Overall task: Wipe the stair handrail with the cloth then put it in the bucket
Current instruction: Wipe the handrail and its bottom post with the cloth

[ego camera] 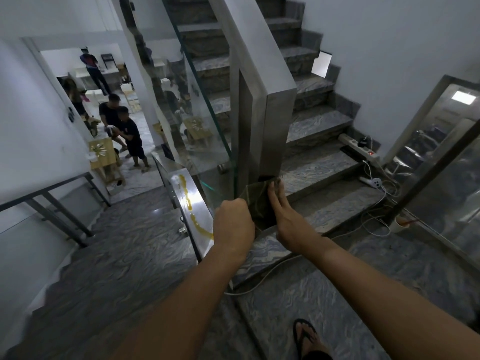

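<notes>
We see the cloth (257, 203), dark green and folded, lying between our two hands at the foot of the metal handrail post (267, 131). It is pressed against the lower end of this post, just above the stone step (319, 178). Its long axis runs up and down along the post, a little tilted, with the upper edge near the right fingertips and the lower part hidden behind the left hand. The left hand (233, 224) is closed into a fist and grips the left edge of the cloth. The right hand (288, 219) is flat, with the fingers straight and held together, and it presses the cloth from the right side; the fingertips reach the top edge of the cloth. The handrail (257, 48) goes upward and away from us along the stairs, with a glass panel (197, 105) on its left. A lower rail (192, 203) left of the hands carries a yellow streak (188, 201). On the steps to the right lie a power strip (359, 149) and white cables (376, 211).
</notes>
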`<state>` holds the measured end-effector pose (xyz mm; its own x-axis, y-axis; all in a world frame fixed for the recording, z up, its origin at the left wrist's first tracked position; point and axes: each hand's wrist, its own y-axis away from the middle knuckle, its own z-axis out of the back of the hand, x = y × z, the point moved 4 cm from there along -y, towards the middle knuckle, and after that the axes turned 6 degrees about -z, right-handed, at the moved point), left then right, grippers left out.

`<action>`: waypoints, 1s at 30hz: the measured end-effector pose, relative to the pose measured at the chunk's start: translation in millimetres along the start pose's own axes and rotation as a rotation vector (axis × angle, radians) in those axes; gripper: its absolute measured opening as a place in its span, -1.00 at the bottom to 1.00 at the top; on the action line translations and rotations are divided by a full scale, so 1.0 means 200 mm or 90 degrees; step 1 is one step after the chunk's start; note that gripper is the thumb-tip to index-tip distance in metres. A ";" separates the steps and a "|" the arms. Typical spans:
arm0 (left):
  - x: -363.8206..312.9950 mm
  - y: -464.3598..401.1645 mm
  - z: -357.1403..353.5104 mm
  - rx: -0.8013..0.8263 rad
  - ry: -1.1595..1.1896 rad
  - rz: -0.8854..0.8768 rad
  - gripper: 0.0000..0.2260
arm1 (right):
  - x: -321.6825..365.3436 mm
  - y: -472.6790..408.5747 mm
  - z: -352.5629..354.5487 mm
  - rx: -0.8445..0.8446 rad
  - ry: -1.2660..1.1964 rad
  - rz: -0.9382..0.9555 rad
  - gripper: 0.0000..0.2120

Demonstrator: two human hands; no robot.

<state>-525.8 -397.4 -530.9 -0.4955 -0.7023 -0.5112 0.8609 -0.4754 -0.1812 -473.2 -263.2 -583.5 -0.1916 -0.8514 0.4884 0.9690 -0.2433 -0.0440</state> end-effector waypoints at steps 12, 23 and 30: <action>0.17 0.16 -0.19 -0.026 -0.097 -0.172 -0.60 | 0.00 0.03 -0.14 0.134 0.195 -0.094 -0.21; 0.23 0.18 -0.25 0.120 -0.178 -0.254 -0.52 | 0.00 0.03 -0.13 0.145 0.202 -0.095 -0.27; 0.22 0.14 -0.19 0.187 -0.350 -0.149 -0.48 | 0.00 0.07 -0.15 0.068 0.210 -0.159 -0.18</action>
<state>-518.2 -421.6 -590.5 -0.7193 -0.6940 0.0305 0.6947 -0.7182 0.0403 -463.3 -280.2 -611.4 -0.4459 -0.8793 0.1673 0.8937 -0.4267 0.1391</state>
